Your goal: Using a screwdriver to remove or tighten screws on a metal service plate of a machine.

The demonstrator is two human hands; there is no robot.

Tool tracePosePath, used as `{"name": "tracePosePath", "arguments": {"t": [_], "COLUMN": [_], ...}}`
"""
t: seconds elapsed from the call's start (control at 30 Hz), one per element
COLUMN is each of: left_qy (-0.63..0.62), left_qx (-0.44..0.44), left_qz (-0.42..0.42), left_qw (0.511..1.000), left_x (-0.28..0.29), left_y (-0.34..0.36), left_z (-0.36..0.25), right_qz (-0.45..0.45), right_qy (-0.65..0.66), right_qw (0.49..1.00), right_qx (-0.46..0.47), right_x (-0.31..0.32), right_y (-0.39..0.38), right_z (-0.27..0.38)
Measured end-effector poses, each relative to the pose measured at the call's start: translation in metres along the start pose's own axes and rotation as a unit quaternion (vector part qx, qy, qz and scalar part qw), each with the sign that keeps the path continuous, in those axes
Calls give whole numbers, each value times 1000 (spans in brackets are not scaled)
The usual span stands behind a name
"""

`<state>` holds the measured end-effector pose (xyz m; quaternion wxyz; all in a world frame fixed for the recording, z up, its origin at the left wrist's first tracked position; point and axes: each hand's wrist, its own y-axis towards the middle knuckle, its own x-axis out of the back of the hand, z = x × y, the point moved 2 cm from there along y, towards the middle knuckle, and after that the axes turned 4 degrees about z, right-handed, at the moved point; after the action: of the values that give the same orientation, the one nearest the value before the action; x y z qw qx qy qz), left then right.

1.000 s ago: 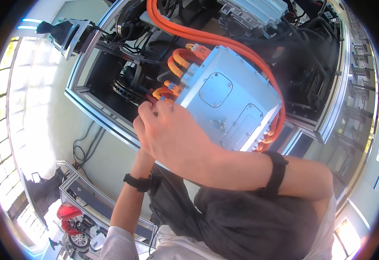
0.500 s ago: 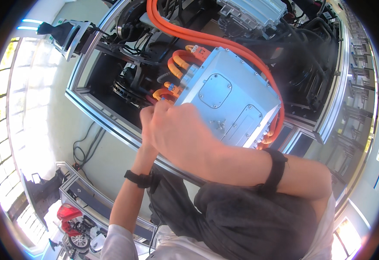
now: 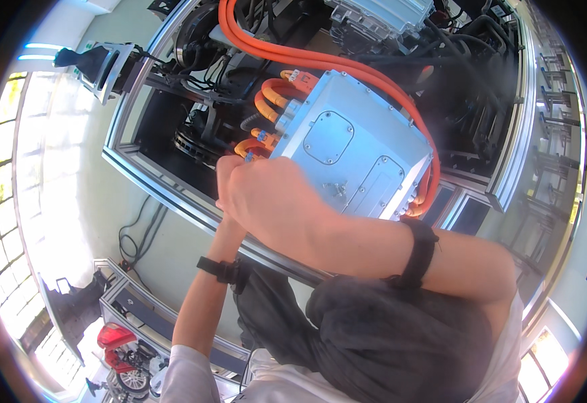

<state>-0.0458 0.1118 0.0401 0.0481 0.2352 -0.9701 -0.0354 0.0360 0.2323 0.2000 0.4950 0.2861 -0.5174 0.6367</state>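
Note:
A silver-blue metal box (image 3: 367,144) with rounded cover plates and screws stands tilted in view ahead of me. Over its near left corner my right hand (image 3: 270,191) is curled closed; whatever its fingers grip is hidden. My left hand (image 3: 230,232) reaches up beneath it, almost wholly covered, so its fingers do not show. Just beyond the knuckles, orange cables (image 3: 250,146) with connectors plug into the box's left side. A few small loose metal pieces (image 3: 336,189), apparently screws, lie on the lid near my right wrist.
Thick orange cables (image 3: 293,59) loop behind and around the box. An aluminium-profile frame (image 3: 166,195) surrounds it, with a finned metal unit (image 3: 384,17) at the back. Black cables (image 3: 132,242) lie on the floor at left. A red model motorcycle (image 3: 120,342) stands lower left.
The view has shifted slightly, so the box sits a little higher and further left. Both hands stay together at the same corner, the right still curled.

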Motion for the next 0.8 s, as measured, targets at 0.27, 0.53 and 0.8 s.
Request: {"name": "tracePosePath", "arguments": {"t": [0.27,0.53,0.8], "left_qy": [173,112,106], "left_qx": [87,132,143], "left_qz": [-32,-6,-5], "left_qw": [981,985,984], "left_x": [-27,-26,-26], "left_y": [1,3,4], "left_z": [-6,-7,-9], "right_qz": [-86,-19,-142], "right_qy": [-93,-104,-48], "right_qw": [992,994,980], "right_qx": [-7,20,128], "right_x": [4,5,4], "right_y": [-3,-2,0], "right_z": [1,1,1]}}
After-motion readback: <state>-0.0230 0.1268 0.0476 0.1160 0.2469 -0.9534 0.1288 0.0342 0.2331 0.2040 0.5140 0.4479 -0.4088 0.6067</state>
